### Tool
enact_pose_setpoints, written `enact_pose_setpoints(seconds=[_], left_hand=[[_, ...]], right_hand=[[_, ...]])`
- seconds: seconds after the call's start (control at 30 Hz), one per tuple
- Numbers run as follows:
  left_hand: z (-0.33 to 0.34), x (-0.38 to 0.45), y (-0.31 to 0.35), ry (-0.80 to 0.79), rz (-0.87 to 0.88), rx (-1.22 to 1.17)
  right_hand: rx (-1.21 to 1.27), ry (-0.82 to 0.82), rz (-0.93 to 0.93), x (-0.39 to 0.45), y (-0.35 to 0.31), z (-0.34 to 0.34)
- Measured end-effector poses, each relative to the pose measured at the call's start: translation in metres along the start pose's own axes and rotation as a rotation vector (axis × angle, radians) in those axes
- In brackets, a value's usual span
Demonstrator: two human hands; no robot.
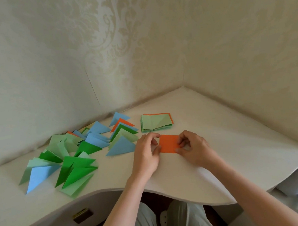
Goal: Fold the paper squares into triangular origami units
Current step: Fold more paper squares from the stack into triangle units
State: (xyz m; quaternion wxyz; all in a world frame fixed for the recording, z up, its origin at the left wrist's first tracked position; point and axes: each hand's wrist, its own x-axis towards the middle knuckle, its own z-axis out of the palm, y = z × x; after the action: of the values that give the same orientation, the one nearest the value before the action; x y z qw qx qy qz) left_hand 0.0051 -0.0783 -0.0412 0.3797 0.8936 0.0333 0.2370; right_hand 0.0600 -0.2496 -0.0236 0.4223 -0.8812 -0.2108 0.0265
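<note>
An orange paper square (pixel 168 143) lies flat on the white desk (pixel 227 142) in front of me. My left hand (pixel 147 152) pinches its left edge with thumb and fingers. My right hand (pixel 194 147) pinches its right edge. Just behind it sits a small stack of unfolded paper squares (pixel 156 122), light green on top with an orange sheet showing at the back edge. To the left, several folded triangular units (pixel 73 154) in blue, dark green, light green and orange are spread over the desk.
The desk fits into a corner between two wallpapered walls (pixel 139 51). Its front edge curves inward above my lap (pixel 170 218). A small dark object (pixel 82 215) sits below the desk at the left.
</note>
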Motion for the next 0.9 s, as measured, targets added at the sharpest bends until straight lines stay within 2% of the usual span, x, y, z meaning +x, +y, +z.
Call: enact_pose_setpoints(seconds=[0.13, 0.27, 0.43, 0.53, 0.67, 0.77, 0.9], left_hand=[[0.001, -0.003, 0.004, 0.043, 0.015, 0.030], [0.001, -0.012, 0.022, 0.122, 0.116, 0.088], [0.014, -0.023, 0.042, -0.036, 0.089, 0.095], [0.021, -0.028, 0.046, -0.025, 0.064, 0.125], [0.016, -0.028, 0.043, -0.014, 0.078, 0.141], [0.004, -0.025, 0.034, -0.080, 0.075, 0.132], [-0.014, -0.024, 0.022, -0.148, 0.119, 0.094]], right_hand=[[-0.001, 0.006, 0.005, 0.000, 0.000, 0.001], [-0.008, 0.013, 0.025, 0.002, 0.002, 0.003], [0.016, 0.010, 0.028, 0.001, -0.003, 0.003], [0.062, -0.016, 0.039, 0.001, -0.005, 0.002], [0.303, 0.017, 0.020, -0.007, -0.008, -0.012], [0.198, -0.043, -0.081, -0.017, -0.002, -0.022], [-0.120, -0.162, -0.258, -0.023, -0.001, -0.022]])
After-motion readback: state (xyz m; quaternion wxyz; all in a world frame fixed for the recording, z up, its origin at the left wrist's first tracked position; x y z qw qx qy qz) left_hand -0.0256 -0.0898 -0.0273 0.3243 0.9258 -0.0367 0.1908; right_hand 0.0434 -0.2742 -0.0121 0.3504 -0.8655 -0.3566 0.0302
